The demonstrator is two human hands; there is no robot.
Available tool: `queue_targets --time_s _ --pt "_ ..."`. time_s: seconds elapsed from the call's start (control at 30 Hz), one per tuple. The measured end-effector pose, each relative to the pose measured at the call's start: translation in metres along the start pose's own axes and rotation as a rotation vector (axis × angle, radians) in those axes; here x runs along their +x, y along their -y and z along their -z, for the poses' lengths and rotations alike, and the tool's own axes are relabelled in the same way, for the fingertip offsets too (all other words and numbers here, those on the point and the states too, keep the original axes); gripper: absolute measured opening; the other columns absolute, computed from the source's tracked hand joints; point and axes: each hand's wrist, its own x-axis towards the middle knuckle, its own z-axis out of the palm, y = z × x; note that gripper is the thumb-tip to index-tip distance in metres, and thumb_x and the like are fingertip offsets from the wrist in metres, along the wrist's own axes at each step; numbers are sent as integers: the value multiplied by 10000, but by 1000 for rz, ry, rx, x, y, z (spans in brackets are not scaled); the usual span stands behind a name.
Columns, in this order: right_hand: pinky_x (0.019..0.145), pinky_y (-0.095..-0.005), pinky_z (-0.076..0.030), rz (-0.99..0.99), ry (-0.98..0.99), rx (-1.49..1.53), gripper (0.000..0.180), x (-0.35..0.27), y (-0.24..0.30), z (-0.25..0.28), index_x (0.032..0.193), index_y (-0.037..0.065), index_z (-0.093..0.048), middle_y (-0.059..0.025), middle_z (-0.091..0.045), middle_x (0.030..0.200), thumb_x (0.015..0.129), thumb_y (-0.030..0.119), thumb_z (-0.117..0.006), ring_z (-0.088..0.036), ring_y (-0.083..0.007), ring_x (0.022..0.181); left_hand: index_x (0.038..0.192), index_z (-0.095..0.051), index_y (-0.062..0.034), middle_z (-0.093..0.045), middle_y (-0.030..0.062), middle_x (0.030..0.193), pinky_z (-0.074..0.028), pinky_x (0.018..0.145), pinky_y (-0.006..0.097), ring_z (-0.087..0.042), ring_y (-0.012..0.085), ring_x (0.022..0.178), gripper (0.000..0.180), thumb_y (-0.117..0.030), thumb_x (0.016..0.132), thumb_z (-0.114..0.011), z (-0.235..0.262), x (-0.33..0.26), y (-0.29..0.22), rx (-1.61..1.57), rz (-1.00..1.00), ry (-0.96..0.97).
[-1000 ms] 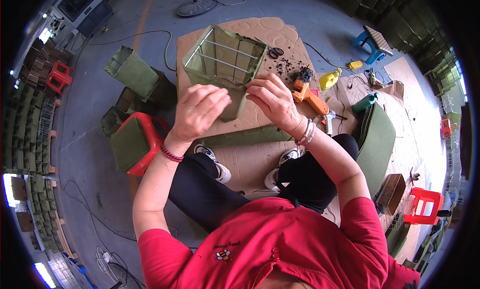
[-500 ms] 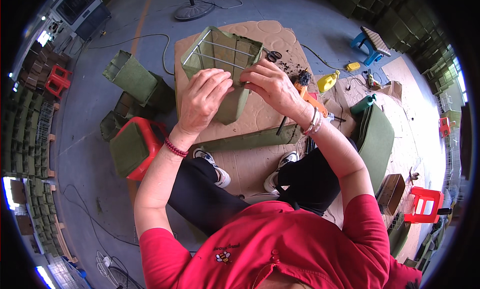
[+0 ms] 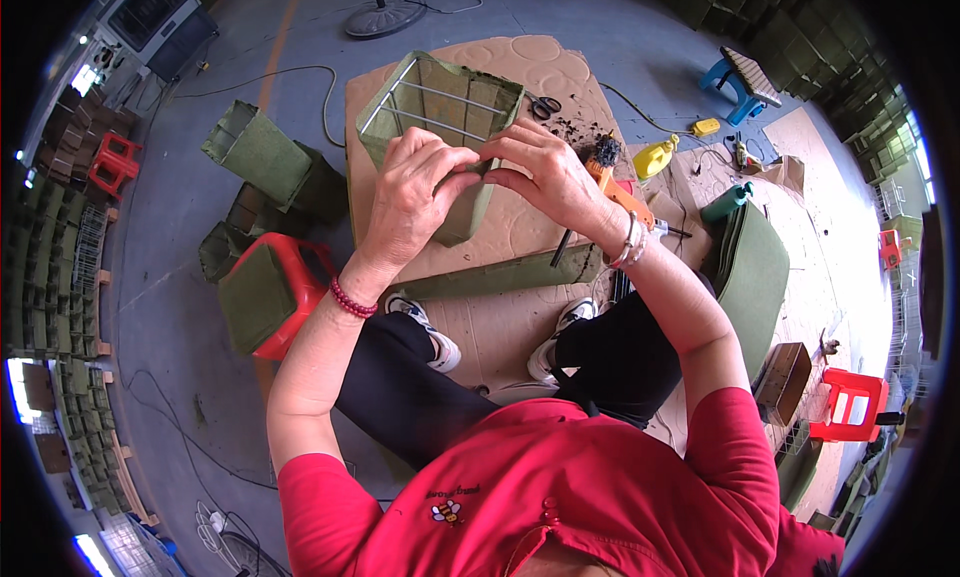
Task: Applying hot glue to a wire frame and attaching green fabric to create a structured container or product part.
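A tapered green felt-like box (image 3: 466,215) with a metal wire frame (image 3: 450,96) in its mouth stands on a cardboard-covered surface (image 3: 545,67). At its near rim my two hands meet, fingertips almost touching. My left hand (image 3: 410,192) is closed, with thumb and forefinger pinched together. My right hand (image 3: 550,174) also pinches, its thumb below the fingers. Whatever lies between the fingertips is too small or hidden to make out. Beside my right wrist lies an orange tool (image 3: 614,188) with a dark clumped end. Black-handled scissors (image 3: 545,107) rest beyond my right hand.
Dark crumbs, a yellow bottle (image 3: 656,159) and a teal bottle (image 3: 727,202) lie to the right, near stacked green sheets (image 3: 757,277). At left are more green boxes (image 3: 262,157) and a red stool (image 3: 300,287). A long green piece (image 3: 500,276) lies before my feet.
My hands have drawn together at the near rim, and the left fingers have curled into a tighter pinch. The box has barely moved.
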Motion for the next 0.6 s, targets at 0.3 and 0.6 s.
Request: queue_targets --time_s 0.3,0.6 --pt "757 -385 -524 154 -80 -98 215 -7 3 -8 962 25 -652 -84 -649 927 783 81 -756 -623 -268 848 1017 -649 -56 -617 48 831 -489 769 357 -583 230 842 302 36 746 -746 0 9 -12 -165 190 34" --pt "692 -368 -515 98 -204 -147 168 -12 10 -24 894 22 -643 -87 -642 879 778 69 -756 -624 -263 780 900 -685 -62 -675 29 974 -518 749 370 -632 216 857 220 -2 711 -781 5 -30 11 250 -269 -245"
